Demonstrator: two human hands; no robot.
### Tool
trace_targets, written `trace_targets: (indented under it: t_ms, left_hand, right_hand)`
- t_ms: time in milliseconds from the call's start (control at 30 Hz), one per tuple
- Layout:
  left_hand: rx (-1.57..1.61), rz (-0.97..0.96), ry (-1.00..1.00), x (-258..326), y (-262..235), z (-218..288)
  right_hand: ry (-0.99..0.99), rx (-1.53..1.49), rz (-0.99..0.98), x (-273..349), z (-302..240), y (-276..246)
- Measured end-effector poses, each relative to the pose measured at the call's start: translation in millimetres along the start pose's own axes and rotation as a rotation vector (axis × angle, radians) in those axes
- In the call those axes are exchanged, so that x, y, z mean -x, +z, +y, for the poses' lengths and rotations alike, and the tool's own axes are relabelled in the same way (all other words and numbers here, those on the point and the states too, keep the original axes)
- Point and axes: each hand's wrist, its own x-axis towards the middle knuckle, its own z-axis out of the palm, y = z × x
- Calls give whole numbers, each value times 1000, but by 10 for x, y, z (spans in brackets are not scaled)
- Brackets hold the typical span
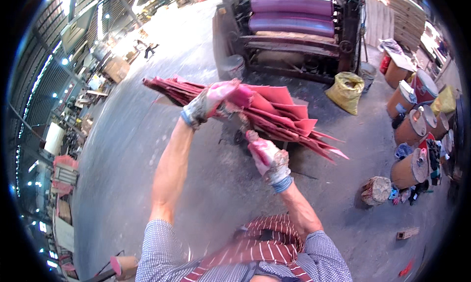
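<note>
A thick bundle of pink-red sheets, thin and stiff-looking with ragged edges, is held up in front of me. It fans out toward the right and tapers to the far left. My left hand, in a stained white and pink work glove, is closed over the bundle's middle from above. Just below the bundle's near edge is my right hand, gloved the same way. Its fingers are curled closed, and what they hold, if anything, I cannot make out.
Ahead stands a machine with purple rollers. A yellow sack and a bucket sit by its right side. Several drums line the right, with a stump-like block nearer. Grey concrete floor stretches left toward stacked material.
</note>
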Motion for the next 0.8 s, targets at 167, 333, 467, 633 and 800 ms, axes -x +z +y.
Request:
trace_targets:
  t_ms: [167, 333, 467, 633, 800]
  left_hand:
    - [-17, 26, -35, 92, 65, 266]
    - [-601, 164, 577, 37, 8, -138]
    - [-10, 56, 93, 64, 97, 101]
    - [282, 134, 94, 68, 316, 315]
    - [244, 246, 91, 130, 321, 318]
  right_hand:
    - [9, 139, 67, 57, -26, 136]
    - [62, 2, 70, -217, -294, -60]
    - [291, -251, -84, -541, -511, -355]
    - [924, -1060, -355, -865, -508, -678]
    - [463, -531, -176, -334, -310, -403]
